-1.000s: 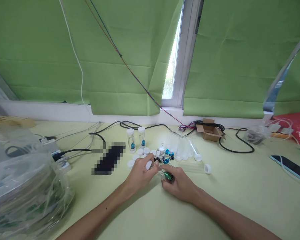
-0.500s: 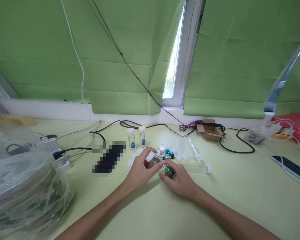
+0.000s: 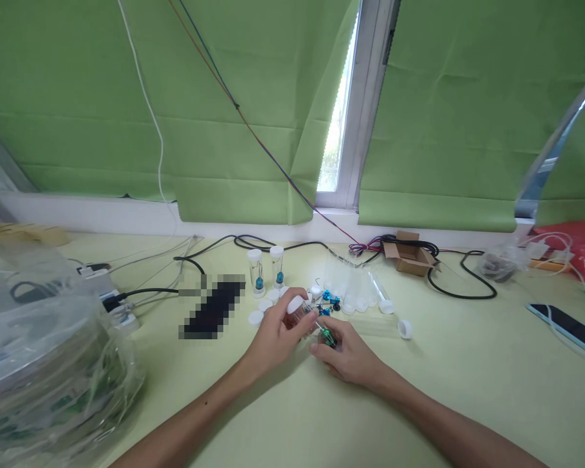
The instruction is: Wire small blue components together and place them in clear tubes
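Observation:
Between my two hands is a clear plastic tube, tilted down to the right, with a white cap at its upper left end. My left hand has its fingers wrapped round the capped end. My right hand is closed round the lower end, where a green metal part shows, seemingly inside the tube. Just beyond the fingers lie loose blue metal parts. Left of my left hand, several white caps lie flat. Farther back, two capped tubes stand upright with blue parts inside.
Several clear tubes lie behind my hands, and another with a white cap lies to the right. A small cardboard box and black cables are at the back. Plastic-wrapped spools stand left; a phone lies right.
My left hand has turned a little, so more of the tube beneath its cap shows. My right fingers have drawn slightly back, uncovering more of the green part.

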{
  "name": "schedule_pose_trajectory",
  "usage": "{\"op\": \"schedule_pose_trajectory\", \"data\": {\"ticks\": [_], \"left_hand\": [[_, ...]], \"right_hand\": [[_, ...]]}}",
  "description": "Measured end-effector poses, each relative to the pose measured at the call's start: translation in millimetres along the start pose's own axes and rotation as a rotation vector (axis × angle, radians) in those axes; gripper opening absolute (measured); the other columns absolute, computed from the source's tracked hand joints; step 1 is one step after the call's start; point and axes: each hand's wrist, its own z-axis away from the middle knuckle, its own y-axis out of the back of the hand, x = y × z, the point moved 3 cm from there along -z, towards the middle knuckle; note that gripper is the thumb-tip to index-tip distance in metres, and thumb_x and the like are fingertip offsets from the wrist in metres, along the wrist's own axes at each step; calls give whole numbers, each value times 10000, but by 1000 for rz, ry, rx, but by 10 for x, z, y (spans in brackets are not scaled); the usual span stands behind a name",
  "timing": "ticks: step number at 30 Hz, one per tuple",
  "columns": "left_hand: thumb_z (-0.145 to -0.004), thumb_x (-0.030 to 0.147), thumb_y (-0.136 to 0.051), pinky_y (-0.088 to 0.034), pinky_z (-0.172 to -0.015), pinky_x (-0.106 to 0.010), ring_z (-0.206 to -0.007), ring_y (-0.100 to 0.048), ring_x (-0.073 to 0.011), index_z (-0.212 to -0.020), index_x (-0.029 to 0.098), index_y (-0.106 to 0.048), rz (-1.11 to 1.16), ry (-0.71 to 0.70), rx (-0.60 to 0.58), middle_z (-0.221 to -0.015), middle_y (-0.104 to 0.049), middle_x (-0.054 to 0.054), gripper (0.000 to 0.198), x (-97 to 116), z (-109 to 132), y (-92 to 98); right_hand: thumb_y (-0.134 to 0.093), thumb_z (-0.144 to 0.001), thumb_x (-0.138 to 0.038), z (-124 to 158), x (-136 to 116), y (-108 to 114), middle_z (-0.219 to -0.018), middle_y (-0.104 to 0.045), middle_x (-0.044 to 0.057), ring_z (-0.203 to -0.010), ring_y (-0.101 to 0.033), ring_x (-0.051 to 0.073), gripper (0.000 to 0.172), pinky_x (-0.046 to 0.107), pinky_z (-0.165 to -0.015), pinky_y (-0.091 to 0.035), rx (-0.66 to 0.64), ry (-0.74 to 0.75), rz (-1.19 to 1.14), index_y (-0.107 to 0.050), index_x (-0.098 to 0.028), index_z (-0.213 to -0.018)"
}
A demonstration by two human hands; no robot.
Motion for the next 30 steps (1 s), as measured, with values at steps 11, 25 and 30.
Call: {"op": "schedule_pose_trajectory", "data": {"ticks": [11,25,30], "left_hand": [[-904,439,-525,-301,-490,-195,-540,-387,-93,-1101,217,-499,-23,-63,13,-642,-506,48,298,5,19,3],[-922,407,-521,-329,-516,-202,-563,-411,-98,-1219,240,-488,-86,-139,23,-668,-502,53,342,20,51,44],[-903,400,-555,-388,-541,-208,-577,-469,-106,-1278,245,-453,-84,-131,78,-661,-507,59,418,30,52,41]], "right_hand": [[-567,-874,-277,7,-24,-78,-569,-387,-98,-401,-297,46,103,205,-414,-247,-47,-60,-137,-499,-203,-895],[-469,-960,-486,31,1,-150,-631,-487,-66,-429,-429,73,280,215,-443,-348,-58,0,-179,-465,-207,-971],[-356,-1001,-496,6,-22,-166,-731,-538,-16,-563,-526,109,332,252,-549,-408,-41,42,-226,-464,-194,-914]]}}
